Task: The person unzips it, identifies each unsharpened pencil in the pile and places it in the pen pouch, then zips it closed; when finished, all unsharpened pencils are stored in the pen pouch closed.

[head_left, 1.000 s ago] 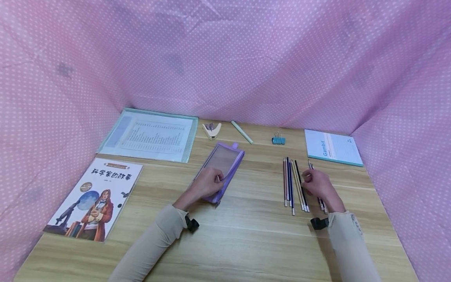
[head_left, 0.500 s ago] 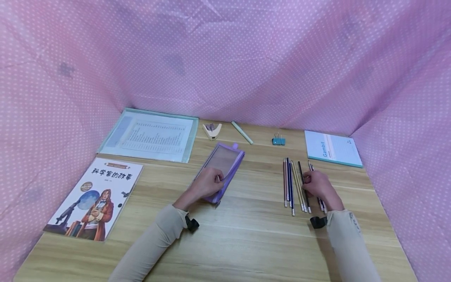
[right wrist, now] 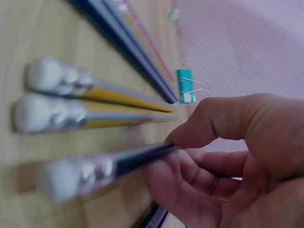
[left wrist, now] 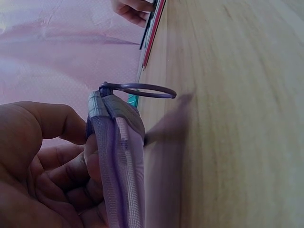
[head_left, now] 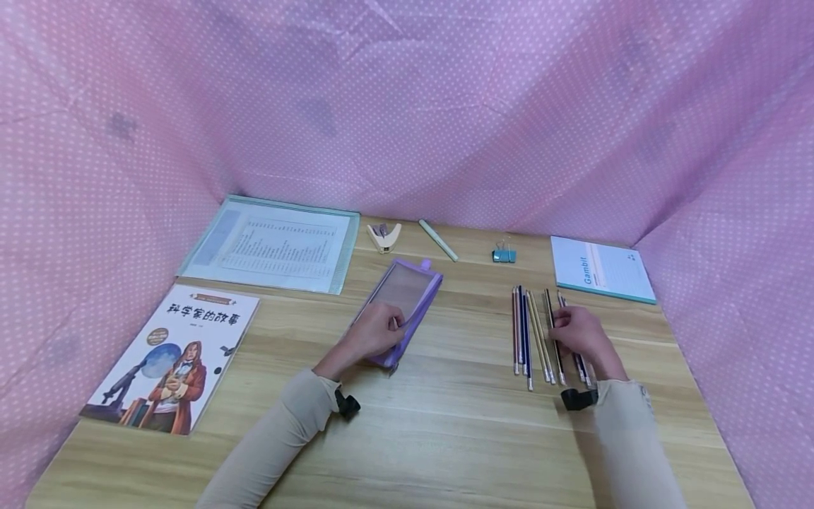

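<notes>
Pinched in the right hand (head_left: 580, 335): a slim black white-erasered pencil (right wrist: 137, 159).
Toward nine o'clock, the left hand (head_left: 372, 332) grips a purple mesh pouch (head_left: 410, 286).

Free passage runs between pouch (head_left: 408, 286) and pencils (head_left: 537, 338).

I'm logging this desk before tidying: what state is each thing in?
Pouch, pinched by left hand; zip state unclear
Black pencil, pinched by right hand
Other pencils, lying flat
Book, closed
Notepad, closed
Folder, paper inside
Cream tool, arms spread
Binder clip, handles up
Pen, lying flat; cap unclear
</notes>
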Available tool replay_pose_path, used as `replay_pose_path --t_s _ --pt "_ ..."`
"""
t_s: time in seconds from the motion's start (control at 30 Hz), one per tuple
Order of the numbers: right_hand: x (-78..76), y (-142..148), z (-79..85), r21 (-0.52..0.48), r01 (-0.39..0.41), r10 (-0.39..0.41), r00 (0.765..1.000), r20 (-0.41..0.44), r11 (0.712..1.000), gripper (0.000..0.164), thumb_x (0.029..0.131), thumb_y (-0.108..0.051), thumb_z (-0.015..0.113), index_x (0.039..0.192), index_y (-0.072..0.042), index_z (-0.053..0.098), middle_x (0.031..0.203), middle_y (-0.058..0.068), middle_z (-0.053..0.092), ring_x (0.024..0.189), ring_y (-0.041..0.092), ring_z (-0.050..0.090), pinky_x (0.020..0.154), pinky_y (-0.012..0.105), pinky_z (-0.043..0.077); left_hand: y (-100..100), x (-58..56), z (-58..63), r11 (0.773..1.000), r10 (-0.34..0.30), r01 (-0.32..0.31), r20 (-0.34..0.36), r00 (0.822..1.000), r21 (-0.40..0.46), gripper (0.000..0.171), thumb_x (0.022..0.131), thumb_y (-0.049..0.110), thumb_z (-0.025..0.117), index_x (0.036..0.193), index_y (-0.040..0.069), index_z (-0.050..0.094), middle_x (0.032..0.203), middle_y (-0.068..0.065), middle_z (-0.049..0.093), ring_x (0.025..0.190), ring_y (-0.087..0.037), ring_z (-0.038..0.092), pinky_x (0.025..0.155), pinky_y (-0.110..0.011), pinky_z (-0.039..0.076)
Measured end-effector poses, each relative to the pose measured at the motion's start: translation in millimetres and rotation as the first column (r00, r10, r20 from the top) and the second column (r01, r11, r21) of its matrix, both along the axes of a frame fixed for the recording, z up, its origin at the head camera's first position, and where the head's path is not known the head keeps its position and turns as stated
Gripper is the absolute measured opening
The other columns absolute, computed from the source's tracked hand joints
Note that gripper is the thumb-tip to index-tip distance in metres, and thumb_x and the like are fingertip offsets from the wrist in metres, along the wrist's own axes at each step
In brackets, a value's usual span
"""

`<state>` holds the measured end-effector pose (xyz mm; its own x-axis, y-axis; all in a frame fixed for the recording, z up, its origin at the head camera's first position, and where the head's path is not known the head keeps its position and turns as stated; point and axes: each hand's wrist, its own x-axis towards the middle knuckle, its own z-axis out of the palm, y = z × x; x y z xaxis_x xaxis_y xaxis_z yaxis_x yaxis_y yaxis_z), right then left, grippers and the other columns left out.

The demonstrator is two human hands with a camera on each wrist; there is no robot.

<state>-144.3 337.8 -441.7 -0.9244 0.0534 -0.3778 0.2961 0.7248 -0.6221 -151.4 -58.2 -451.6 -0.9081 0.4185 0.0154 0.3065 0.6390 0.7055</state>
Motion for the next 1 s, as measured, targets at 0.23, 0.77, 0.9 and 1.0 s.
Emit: replay_pose_path --t_s 0.23,0.77,0.9,1.0 --pt "-0.1 1 6.4 -0.181 0.077 -0.079 0.997 -0.002 0.980 0.058 0.090 -0.003 0.061 0.142 0.013 0.040 0.105 0.009 0.055 0.074 0.010 0.062 0.068 0.032 0.062 0 0.0 -0.8 1.000 -0.003 0.003 -0.009 1.000 -0.006 0.007 0.078 0.003 0.065 0.077 0.003 0.072 0.059 0.000 0.062 0.048 -0.003 0.049 0.042 -0.017 0.041" --pt "3.0 -8 -1.6 -0.659 0.087 -0.088 0.996 0.031 0.747 0.064 0.096 0.004 0.051 0.147 0.019 0.015 0.096 -0.009 0.062 0.081 0.004 0.069 0.071 0.025 0.061 1 -0.8 -1.4 1.000 -0.002 0.002 -0.003 1.000 -0.007 0.007 0.078 0.002 0.065 0.078 0.002 0.072 0.061 -0.001 0.063 0.051 -0.003 0.049 0.044 -0.016 0.039" --pt "2.9 -12 -6.3 -0.766 0.089 -0.073 0.996 0.055 0.636 0.054 0.098 0.006 0.048 0.143 0.016 0.021 0.094 -0.007 0.064 0.084 0.005 0.068 0.073 0.024 0.061 1 -0.9 -1.0 1.000 -0.002 0.002 -0.009 1.000 -0.012 0.007 0.077 0.002 0.065 0.077 0.003 0.072 0.062 0.000 0.063 0.052 -0.003 0.049 0.046 -0.016 0.039" --pt "3.6 -17 -8.1 -0.821 0.103 -0.071 0.995 0.076 0.561 0.042 0.098 0.007 0.047 0.136 0.007 0.029 0.092 -0.005 0.064 0.086 0.007 0.067 0.073 0.024 0.061 1 -0.9 -0.6 1.000 -0.003 0.003 -0.008 1.000 -0.012 0.006 0.077 0.002 0.065 0.076 0.003 0.071 0.062 0.000 0.063 0.052 -0.002 0.049 0.046 -0.016 0.040"
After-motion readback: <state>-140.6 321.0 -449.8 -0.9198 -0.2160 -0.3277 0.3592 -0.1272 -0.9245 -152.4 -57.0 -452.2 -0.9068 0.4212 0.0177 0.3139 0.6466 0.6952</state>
